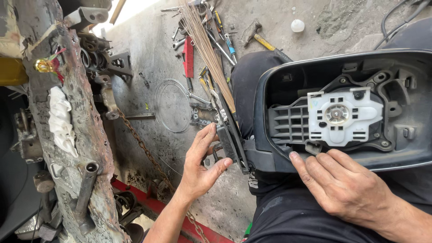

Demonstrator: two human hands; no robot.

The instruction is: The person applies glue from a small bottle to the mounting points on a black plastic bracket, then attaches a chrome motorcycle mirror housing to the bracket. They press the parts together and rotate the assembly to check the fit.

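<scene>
The black side-mirror housing (pixel 355 108), glass removed, lies across the person's lap, its open face up and the white actuator plate (pixel 344 118) showing in the middle. The right hand (pixel 346 186) presses on the housing's lower rim, fingers together and flat, the thumb tip at the edge of the opening. The left hand (pixel 202 164) reaches to the flat dark panel (pixel 231 135) that stands on edge against the housing's near end; its fingers are spread and lightly curled about the panel's edge, touching but not plainly clamped.

Left of the knee stands a rusty metal bench (pixel 76 126) with a white rag (pixel 60 119) on it. On the concrete floor (pixel 148 54) lie a chain (pixel 144 148), a wire ring (pixel 173 105) and scattered hand tools (pixel 216 36).

With so loose a hold, the panel could slip off the knee onto the concrete and crack. The housing could also tip, being steadied at one rim only.

The housing's right end is cut off by the frame, and how the panel joins it is hidden behind the left fingers.
</scene>
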